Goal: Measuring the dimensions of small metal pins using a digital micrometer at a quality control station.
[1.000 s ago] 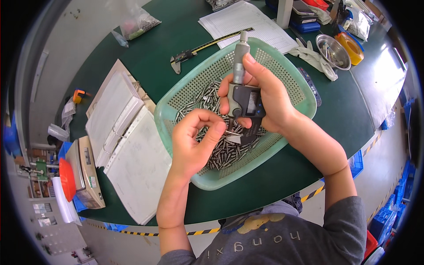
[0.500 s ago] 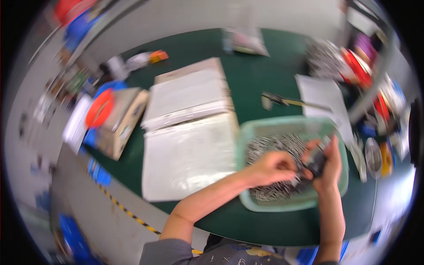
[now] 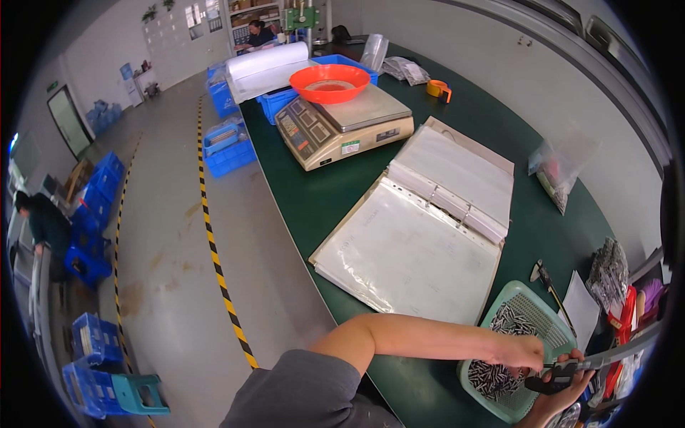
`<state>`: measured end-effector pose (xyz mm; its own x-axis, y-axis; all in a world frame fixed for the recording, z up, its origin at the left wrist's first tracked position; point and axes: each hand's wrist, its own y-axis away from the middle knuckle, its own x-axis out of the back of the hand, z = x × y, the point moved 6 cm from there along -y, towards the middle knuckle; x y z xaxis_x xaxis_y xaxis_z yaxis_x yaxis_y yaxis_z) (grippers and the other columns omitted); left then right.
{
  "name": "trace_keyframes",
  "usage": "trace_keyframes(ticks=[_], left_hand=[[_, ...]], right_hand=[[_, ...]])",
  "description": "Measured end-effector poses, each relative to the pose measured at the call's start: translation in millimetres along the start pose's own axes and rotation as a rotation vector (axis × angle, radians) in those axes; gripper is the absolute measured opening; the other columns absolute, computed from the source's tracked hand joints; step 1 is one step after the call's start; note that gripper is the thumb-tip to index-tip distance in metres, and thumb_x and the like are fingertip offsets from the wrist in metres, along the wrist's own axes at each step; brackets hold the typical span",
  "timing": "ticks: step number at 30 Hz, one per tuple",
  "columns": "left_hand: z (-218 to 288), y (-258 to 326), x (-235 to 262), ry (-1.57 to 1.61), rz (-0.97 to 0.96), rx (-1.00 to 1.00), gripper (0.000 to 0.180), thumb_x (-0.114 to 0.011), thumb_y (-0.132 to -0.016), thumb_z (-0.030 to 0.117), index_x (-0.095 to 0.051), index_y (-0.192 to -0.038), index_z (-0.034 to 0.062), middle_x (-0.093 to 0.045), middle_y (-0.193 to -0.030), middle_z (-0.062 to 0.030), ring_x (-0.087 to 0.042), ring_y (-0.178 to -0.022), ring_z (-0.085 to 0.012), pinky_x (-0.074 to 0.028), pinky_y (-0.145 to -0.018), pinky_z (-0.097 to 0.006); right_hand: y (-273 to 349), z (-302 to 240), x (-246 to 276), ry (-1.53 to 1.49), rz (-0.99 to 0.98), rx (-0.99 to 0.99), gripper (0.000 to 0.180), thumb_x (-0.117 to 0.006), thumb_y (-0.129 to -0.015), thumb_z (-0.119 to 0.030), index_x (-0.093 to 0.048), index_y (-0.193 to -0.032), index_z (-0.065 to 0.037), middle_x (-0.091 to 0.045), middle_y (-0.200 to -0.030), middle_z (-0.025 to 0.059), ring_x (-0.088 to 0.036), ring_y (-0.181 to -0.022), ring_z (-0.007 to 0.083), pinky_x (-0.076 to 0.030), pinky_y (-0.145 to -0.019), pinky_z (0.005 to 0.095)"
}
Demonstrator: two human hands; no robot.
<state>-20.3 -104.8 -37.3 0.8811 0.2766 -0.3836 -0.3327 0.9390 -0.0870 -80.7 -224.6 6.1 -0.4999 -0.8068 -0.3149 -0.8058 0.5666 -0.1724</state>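
My left hand [image 3: 526, 352] reaches across over a pale green plastic basket [image 3: 551, 322], its fingers pinched together; whatever they hold is too small to make out. In the basket lie many small shiny metal pins [image 3: 512, 322]. At the basket's lower right edge, my right hand [image 3: 569, 396] is wrapped around a dark handheld gauge that looks like a digital micrometer [image 3: 551, 376]. The left fingertips are right beside the micrometer. A caliper [image 3: 551, 287] lies on the table beyond the basket, next to a white sheet [image 3: 579, 308].
An open ring binder [image 3: 414, 260] lies left of the basket. Farther off stand a weighing scale [image 3: 307, 132] with a red bowl [image 3: 330, 83], an orange tape dispenser [image 3: 439, 90] and a clear bag [image 3: 555, 171]. Packed bags [image 3: 609, 267] crowd the right. Two people are in the background.
The view has swung left, so the basket and hands now appear at the lower right. The left hand is still beside the micrometer, and the right hand still holds it.
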Motion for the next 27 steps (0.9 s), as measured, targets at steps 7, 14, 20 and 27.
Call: trace_keyframes(ticks=[7,14,20,27], left_hand=[[9,4,-18,0.216,0.016,-0.084,0.018,-0.056,-0.082,0.021,-0.049,-0.084,0.0046,-0.046,-0.072,-0.0008,-0.041,-0.063,-0.0076,-0.032,-0.053,-0.022],[13,5,-17,0.327,0.007,-0.098,0.015,-0.057,-0.081,0.018,-0.051,-0.086,0.0044,-0.048,-0.075,-0.0001,-0.043,-0.068,-0.0061,-0.036,-0.060,-0.020],[0,16,17,0.306,0.136,0.010,0.014,-0.056,-0.082,0.013,-0.049,-0.090,0.0027,-0.051,-0.084,-0.0032,-0.053,-0.089,-0.0117,-0.046,-0.073,-0.025],[13,14,24,0.142,0.267,0.073,0.009,-0.050,-0.086,0.008,-0.048,-0.093,0.0026,-0.058,-0.098,-0.0128,-0.059,-0.091,-0.0213,-0.048,-0.080,-0.031]], right_hand=[[-6,-14,2,0.156,-0.195,0.115,0.047,-0.033,-0.091,-0.032,-0.041,-0.120,0.004,-0.050,-0.109,0.0141,-0.048,-0.103,0.0210,-0.037,-0.089,0.0315],[16,-3,-38,-0.094,-0.365,-0.066,0.052,-0.032,-0.091,-0.037,-0.030,-0.129,0.000,-0.046,-0.115,0.0152,-0.046,-0.107,0.0198,-0.040,-0.089,0.0318],[4,14,-41,-0.264,-0.133,-0.081,0.051,-0.041,-0.089,-0.031,-0.033,-0.125,0.005,-0.055,-0.089,0.0127,-0.046,-0.050,0.0121,-0.044,-0.055,0.0238],[4,0,-11,-0.459,-0.019,-0.232,0.040,-0.039,-0.087,-0.034,-0.050,-0.105,0.001,-0.057,-0.076,0.0133,-0.039,-0.041,0.0113,-0.033,-0.041,0.0224]])
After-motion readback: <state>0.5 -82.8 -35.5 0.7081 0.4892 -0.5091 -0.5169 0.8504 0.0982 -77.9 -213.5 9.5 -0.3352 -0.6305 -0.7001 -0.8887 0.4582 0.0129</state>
